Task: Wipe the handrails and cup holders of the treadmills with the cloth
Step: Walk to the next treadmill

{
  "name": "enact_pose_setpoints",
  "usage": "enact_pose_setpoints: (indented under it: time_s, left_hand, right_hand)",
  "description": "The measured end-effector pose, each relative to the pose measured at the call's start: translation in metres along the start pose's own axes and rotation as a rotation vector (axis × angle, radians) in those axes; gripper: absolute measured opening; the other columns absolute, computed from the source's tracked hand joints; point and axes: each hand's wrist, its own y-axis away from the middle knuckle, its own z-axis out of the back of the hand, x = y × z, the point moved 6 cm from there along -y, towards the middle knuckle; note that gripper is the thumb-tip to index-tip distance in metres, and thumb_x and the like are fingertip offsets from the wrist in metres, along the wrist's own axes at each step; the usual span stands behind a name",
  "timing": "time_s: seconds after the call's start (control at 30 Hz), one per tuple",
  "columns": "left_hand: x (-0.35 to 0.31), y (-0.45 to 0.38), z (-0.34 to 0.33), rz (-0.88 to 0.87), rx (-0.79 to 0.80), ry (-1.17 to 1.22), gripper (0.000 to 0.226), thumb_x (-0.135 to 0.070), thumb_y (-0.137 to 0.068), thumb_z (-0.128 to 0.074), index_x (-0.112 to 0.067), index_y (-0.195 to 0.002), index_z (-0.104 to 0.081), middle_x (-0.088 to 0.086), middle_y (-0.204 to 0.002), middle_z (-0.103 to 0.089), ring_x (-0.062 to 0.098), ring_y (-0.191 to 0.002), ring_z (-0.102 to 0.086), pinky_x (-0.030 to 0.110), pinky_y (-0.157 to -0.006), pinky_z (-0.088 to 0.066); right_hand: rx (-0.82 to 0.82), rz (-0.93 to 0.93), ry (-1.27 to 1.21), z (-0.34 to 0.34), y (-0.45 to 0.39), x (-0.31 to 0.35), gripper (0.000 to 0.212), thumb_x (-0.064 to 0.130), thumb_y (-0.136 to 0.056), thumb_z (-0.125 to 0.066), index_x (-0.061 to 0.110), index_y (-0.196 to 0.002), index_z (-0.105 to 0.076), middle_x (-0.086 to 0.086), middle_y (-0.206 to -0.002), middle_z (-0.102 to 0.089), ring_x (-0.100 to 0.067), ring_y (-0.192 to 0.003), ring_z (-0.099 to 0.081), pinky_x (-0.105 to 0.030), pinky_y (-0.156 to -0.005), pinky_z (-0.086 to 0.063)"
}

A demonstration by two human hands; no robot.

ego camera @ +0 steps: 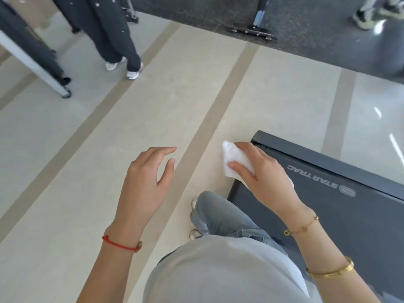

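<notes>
My right hand (260, 173) grips a folded white cloth (235, 159), held in the air above the rear corner of a dark grey treadmill deck (328, 206) marked STAR TRAC at the lower right. My left hand (146, 182) hangs empty over the pale floor, fingers relaxed and slightly spread. No handrail or cup holder shows in this view. My own legs in grey jeans stand beside the deck's left edge.
Another person's legs and white shoes (122, 64) stand at the upper left, next to a slanted machine frame (35, 66). A dark carpeted area with an equipment base (253, 31) lies at the top. Beige floor with tan stripes (218, 110) stretches ahead.
</notes>
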Motion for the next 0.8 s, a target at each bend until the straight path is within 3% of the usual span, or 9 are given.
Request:
enact_pose_setpoints:
  time_s: [0.1,0.2,0.37,0.53,0.7,0.8]
  left_hand:
    - [0.001,-0.053,-0.012,-0.055,0.052,0.012,0.025,-0.018,-0.097,-0.053,-0.016,-0.12,-0.065,-0.005,-0.118,-0.065,0.015,-0.112,-0.059,0.038,-0.098,-0.047]
    - [-0.007,-0.114,-0.027,-0.132,0.101,0.021,0.026,-0.018,-0.097,-0.053,-0.015,-0.12,-0.064,-0.004,-0.118,-0.065,0.015,-0.112,-0.059,0.037,-0.098,-0.047]
    - [-0.039,-0.228,-0.062,-0.263,0.167,0.024,0.025,-0.017,-0.098,-0.053,-0.015,-0.12,-0.065,-0.005,-0.117,-0.065,0.014,-0.111,-0.059,0.037,-0.098,-0.047]
    - [-0.098,-0.337,-0.101,-0.397,0.225,0.048,0.026,-0.019,-0.098,-0.052,-0.016,-0.121,-0.064,-0.005,-0.118,-0.064,0.014,-0.112,-0.059,0.039,-0.097,-0.047]
    - [-0.15,-0.416,-0.138,-0.508,0.287,0.072,0.026,-0.019,-0.098,-0.052,-0.016,-0.121,-0.064,-0.005,-0.117,-0.065,0.014,-0.111,-0.059,0.039,-0.098,-0.047]
    - [-0.174,-0.457,-0.165,-0.562,0.346,0.09,0.026,-0.018,-0.098,-0.052,-0.015,-0.12,-0.064,-0.005,-0.116,-0.065,0.015,-0.11,-0.06,0.038,-0.097,-0.047]
  right_hand:
    - [-0.038,-0.067,-0.017,0.004,-0.031,-0.014,0.036,0.043,-0.096,-0.05,0.027,-0.127,-0.049,0.008,-0.11,-0.062,-0.014,-0.087,-0.056,-0.008,-0.056,-0.032]
    - [-0.098,-0.134,-0.035,0.014,-0.067,-0.032,0.037,0.045,-0.095,-0.051,0.026,-0.127,-0.049,0.009,-0.111,-0.061,-0.014,-0.088,-0.057,-0.022,-0.059,-0.031]
    - [-0.192,-0.229,-0.052,0.044,-0.137,-0.077,0.036,0.045,-0.095,-0.051,0.028,-0.127,-0.047,0.01,-0.108,-0.061,-0.008,-0.078,-0.049,-0.007,-0.058,-0.034]
    - [-0.282,-0.329,-0.036,0.092,-0.202,-0.125,0.033,0.047,-0.096,-0.049,0.031,-0.125,-0.046,0.012,-0.108,-0.061,-0.004,-0.074,-0.039,-0.007,-0.058,-0.035]
    - [-0.373,-0.408,-0.068,0.133,-0.248,-0.165,0.033,0.047,-0.096,-0.049,0.032,-0.125,-0.046,0.012,-0.108,-0.061,-0.007,-0.074,-0.043,-0.025,-0.056,-0.031]
    - [-0.417,-0.486,-0.103,0.149,-0.267,-0.192,0.031,0.047,-0.096,-0.049,0.032,-0.124,-0.047,0.015,-0.108,-0.06,-0.006,-0.076,-0.044,-0.028,-0.059,-0.033]
